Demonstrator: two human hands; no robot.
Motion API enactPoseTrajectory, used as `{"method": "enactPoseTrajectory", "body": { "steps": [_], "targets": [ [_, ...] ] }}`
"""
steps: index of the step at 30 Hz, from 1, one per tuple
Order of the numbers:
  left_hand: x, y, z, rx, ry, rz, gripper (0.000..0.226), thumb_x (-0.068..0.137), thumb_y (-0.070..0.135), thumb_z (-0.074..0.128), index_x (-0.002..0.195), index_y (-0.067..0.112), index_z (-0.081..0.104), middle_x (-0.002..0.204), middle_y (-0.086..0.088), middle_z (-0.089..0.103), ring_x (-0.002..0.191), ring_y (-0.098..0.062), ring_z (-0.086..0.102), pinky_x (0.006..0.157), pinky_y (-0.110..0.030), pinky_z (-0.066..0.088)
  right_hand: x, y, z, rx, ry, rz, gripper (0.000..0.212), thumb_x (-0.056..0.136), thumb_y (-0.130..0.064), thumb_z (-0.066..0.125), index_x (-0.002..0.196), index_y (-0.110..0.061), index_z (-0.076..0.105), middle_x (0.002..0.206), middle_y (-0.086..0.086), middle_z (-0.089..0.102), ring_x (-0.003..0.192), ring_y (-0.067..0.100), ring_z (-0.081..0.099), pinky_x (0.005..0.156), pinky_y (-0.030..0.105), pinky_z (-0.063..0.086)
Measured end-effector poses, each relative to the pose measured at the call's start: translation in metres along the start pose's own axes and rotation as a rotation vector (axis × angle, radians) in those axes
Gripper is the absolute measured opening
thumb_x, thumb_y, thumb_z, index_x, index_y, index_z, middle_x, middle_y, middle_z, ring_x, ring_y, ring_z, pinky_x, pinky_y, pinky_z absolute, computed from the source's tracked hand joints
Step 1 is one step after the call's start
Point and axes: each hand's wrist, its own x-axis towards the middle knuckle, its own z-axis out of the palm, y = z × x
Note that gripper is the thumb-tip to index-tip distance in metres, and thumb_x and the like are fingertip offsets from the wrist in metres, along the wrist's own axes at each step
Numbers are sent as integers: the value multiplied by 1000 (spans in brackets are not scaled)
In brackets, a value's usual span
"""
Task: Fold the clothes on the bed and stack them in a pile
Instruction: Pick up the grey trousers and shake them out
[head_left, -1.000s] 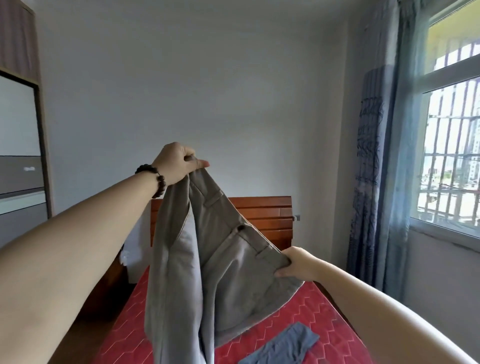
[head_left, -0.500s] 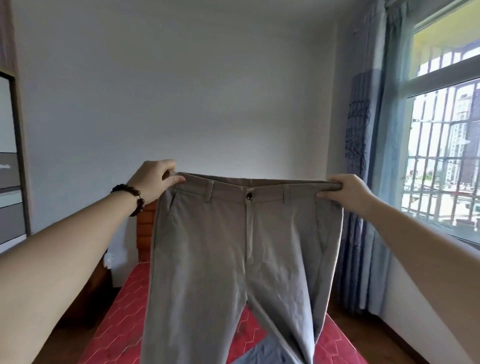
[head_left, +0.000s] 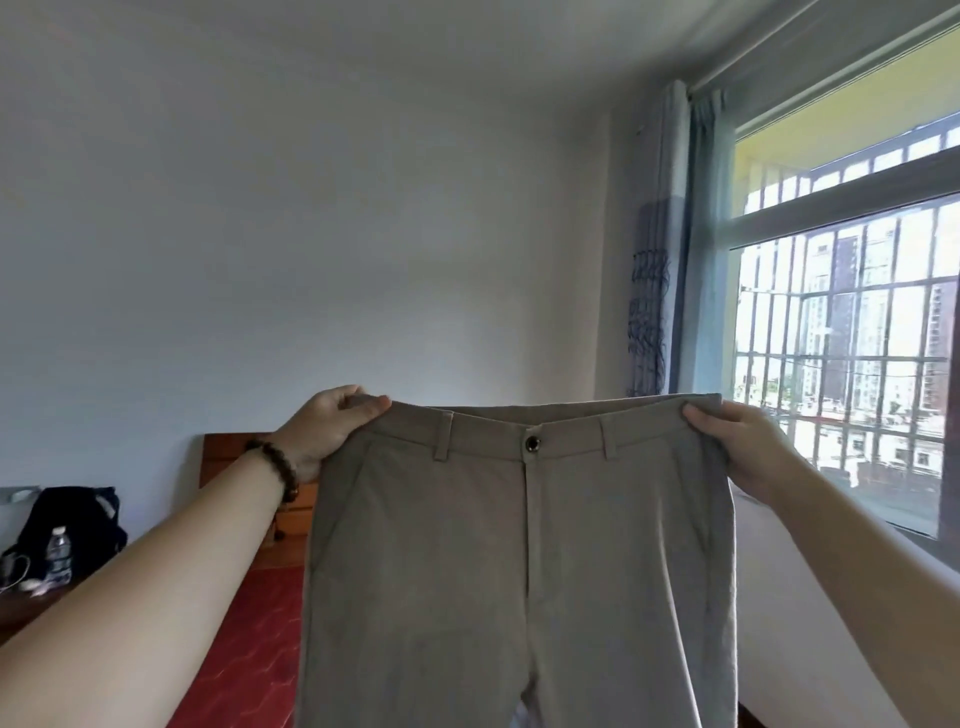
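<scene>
A pair of beige-grey trousers (head_left: 519, 561) hangs spread flat in front of me, front side facing me, button at the waistband's centre. My left hand (head_left: 324, 428), a bead bracelet on its wrist, grips the waistband's left corner. My right hand (head_left: 737, 447) grips the right corner. The waistband is stretched level between them, well above the bed. The legs drop out of the frame's bottom edge. A strip of the bed's red cover (head_left: 244, 649) shows at lower left; the trousers hide the rest of the bed.
The wooden headboard (head_left: 228, 457) stands against the far wall. At the left, a side table (head_left: 21, 608) carries a black bag (head_left: 72, 525) and a water bottle (head_left: 58, 553). A blue curtain (head_left: 670, 249) and barred window (head_left: 852, 332) fill the right side.
One second ago the trousers hung bunched from my raised left hand with my right hand low. My right hand rose, the waistband is stretched level, and my view has tilted upward.
</scene>
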Motion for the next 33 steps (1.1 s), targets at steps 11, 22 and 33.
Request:
{"method": "enactPoseTrajectory", "body": {
  "steps": [11,22,33],
  "targets": [
    [4,-5,26,84,-215,-124,26,68,7,76,94,2,75,99,-17,73,90,-26,71,71,-29,58,-16,-17,-50,-76,-33,-47,18,92,-5,56,88,-4,72,81,11,74,71,20,71,60,27,57],
    [9,-61,103,-371,30,-503,28,96,32,52,95,6,62,94,-16,71,82,-25,71,81,-40,58,-22,22,-71,-31,357,296,8,93,-14,62,93,-6,63,78,10,65,65,22,64,50,29,56],
    [-9,-14,283,-401,-2,-392,62,94,60,40,111,6,66,93,-13,68,82,-25,67,78,-34,56,-79,12,59,135,197,168,22,99,-14,49,97,1,66,88,17,62,74,26,60,67,33,55]
  ]
}}
